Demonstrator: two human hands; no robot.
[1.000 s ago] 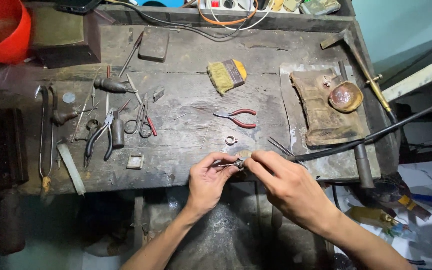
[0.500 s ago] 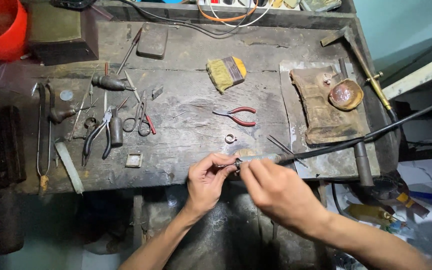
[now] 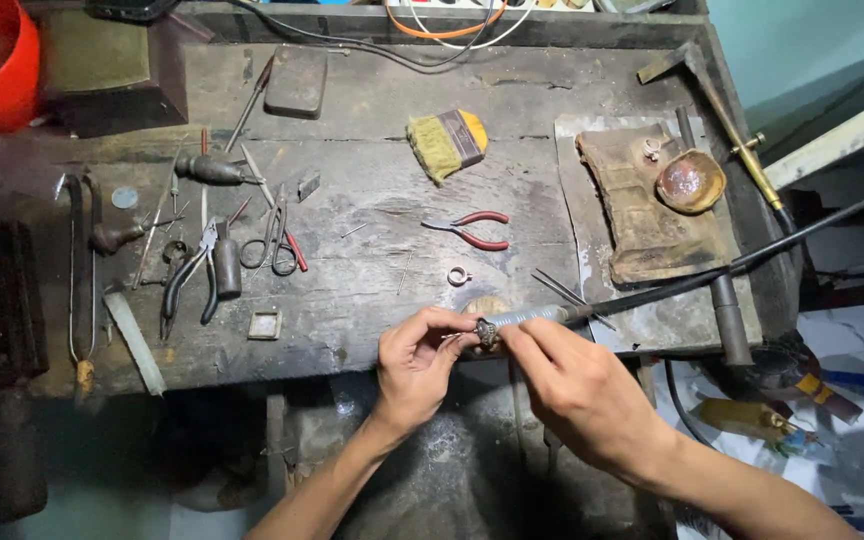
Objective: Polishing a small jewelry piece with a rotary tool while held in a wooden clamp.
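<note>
At the worktop's [image 3: 372, 290] front edge, my left hand [image 3: 414, 365] pinches a small dark ring [image 3: 486, 331] between thumb and fingertips. My right hand [image 3: 582, 385] has its grip closed around a slim rotary handpiece [image 3: 532, 317], its tip touching the ring. A loose silver ring [image 3: 459, 275] and red-handled pliers [image 3: 472, 231] lie just behind, toward the worktop's middle.

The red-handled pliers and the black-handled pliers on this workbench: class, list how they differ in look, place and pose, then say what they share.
The red-handled pliers are smaller with thin red grips; the black-handled pliers are longer with dark grips. The red-handled pliers lie crosswise near the bench's middle, alone; the black-handled pliers lie lengthwise at the left among scissors and other tools. Both lie flat, handles spread, untouched, while the left hand and right hand work nearby.
</note>
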